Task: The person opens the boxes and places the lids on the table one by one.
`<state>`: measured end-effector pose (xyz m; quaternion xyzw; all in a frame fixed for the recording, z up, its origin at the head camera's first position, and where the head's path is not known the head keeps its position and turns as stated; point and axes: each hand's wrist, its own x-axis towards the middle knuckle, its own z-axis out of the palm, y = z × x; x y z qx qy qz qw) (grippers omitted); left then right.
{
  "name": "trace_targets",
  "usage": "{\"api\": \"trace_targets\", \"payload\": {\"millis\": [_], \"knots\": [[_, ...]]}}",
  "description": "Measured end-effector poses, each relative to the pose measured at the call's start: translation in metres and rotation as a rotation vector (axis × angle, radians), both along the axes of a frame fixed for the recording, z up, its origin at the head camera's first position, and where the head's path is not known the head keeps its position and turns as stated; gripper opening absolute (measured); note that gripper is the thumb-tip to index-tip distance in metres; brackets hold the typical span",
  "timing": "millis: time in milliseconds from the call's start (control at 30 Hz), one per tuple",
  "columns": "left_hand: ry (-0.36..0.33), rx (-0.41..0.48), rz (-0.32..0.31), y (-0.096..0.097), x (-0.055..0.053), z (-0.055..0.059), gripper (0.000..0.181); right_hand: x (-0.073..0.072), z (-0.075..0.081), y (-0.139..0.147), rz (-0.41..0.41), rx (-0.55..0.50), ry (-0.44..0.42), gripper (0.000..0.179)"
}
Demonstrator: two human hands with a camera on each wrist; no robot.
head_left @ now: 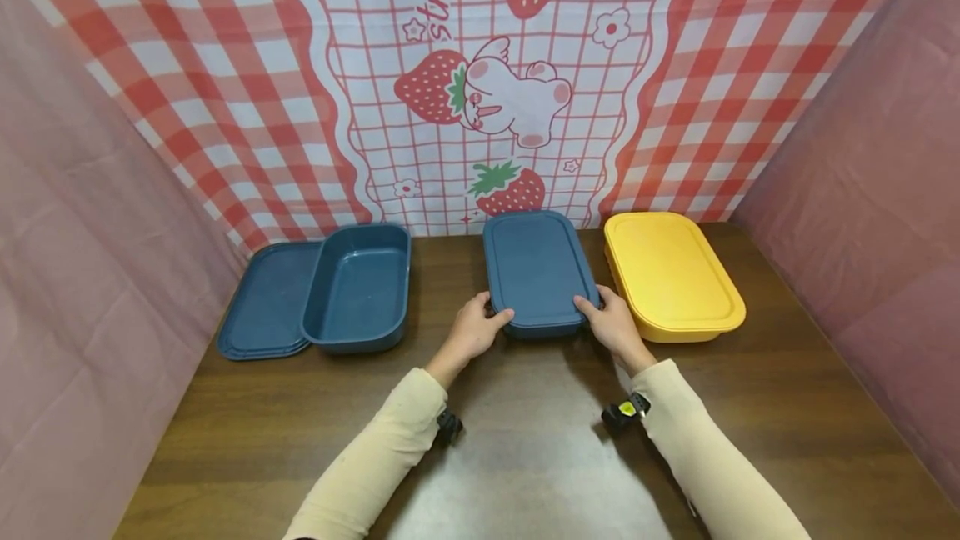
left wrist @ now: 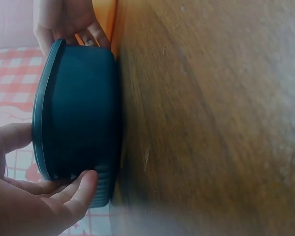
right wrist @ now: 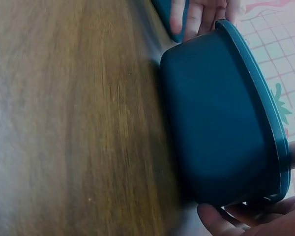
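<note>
A dark blue food container with its lid on (head_left: 538, 269) is between both hands in the head view. My left hand (head_left: 476, 326) grips its near left corner, thumb on top of the lid and fingers along the side below the rim. At the near right corner my right hand (head_left: 611, 325) holds it the same way. The left wrist view shows the container's front wall (left wrist: 81, 108) close over the wood, with the left fingertips (left wrist: 89, 182) against its side. From the right wrist, the lid's rim (right wrist: 258, 93) appears seated along the edge.
To the left, an open blue container (head_left: 360, 294) overlaps a loose blue lid (head_left: 266, 302). A yellow lidded container (head_left: 675, 273) stands close beside the right hand. Behind the wooden table (head_left: 525, 440) hangs a strawberry-print cloth (head_left: 480, 23), with pink curtains (head_left: 862, 148) at both sides.
</note>
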<state>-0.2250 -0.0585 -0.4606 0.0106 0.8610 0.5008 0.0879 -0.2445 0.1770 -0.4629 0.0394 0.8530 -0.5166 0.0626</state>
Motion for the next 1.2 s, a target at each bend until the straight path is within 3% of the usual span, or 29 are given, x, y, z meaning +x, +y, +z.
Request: {"api": "trace_targets", "payload": {"millis": [767,1200], "knots": [[-0.059,0.018,-0.043,0.007,0.012,0.005,0.067,0.026,-0.005,0.011,-0.012,-0.012,0.019,0.061],[-0.05,0.014,-0.063,0.016,0.02,0.006,0.065,0.039,-0.002,0.022,-0.034,0.0,-0.007,0.067]]}}
